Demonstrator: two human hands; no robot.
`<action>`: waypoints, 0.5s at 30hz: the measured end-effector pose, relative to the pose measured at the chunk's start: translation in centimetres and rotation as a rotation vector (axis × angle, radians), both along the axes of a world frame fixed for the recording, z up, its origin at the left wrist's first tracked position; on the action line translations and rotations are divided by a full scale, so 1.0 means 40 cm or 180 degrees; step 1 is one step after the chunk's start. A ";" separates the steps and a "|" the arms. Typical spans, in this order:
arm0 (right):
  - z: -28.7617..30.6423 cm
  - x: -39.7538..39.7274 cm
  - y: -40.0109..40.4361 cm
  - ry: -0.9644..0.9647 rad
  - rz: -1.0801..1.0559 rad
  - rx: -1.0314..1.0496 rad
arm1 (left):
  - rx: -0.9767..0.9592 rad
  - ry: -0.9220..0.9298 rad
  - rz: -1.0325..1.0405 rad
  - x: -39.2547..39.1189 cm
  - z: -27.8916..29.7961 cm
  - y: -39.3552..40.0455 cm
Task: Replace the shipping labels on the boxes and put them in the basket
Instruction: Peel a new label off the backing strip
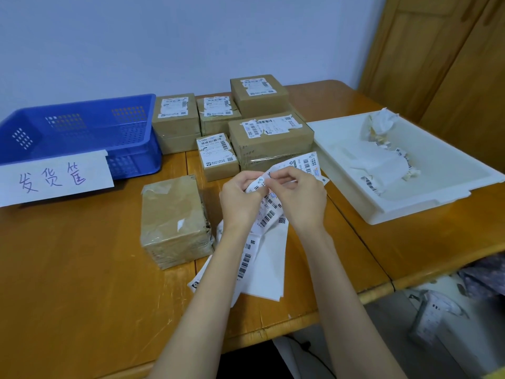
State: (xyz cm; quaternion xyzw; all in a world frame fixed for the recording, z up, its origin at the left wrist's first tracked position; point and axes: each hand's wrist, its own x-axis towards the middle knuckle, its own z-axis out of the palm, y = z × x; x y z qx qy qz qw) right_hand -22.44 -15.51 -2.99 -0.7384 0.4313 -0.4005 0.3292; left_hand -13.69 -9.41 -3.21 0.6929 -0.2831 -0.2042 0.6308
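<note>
A taped brown box with its label torn off lies in front of me on the wooden table. Just right of it, my left hand and my right hand both pinch a strip of white shipping labels held above the table. More label sheets lie under my forearms. Several labelled boxes stand behind, among them a small one and a wide one. The blue basket sits at the back left, holding nothing.
A white tray on the right holds crumpled torn-off labels. A paper sign with handwriting leans on the basket's front. The table edge runs close on the right, with bags on the floor beyond it.
</note>
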 end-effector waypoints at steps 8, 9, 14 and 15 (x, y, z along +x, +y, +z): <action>0.007 -0.002 -0.005 -0.0597 0.0211 0.0884 | 0.0068 -0.0007 -0.0076 -0.001 0.003 0.004; 0.007 -0.003 -0.005 -0.0682 0.0222 0.1032 | 0.0095 -0.0006 -0.0079 -0.003 0.003 0.005; 0.001 -0.003 -0.003 -0.0801 0.0156 0.1419 | 0.0205 0.0072 -0.0080 -0.007 -0.002 0.008; 0.001 -0.005 -0.003 -0.0845 0.0149 0.1513 | 0.0219 0.0103 -0.0083 -0.006 -0.002 0.009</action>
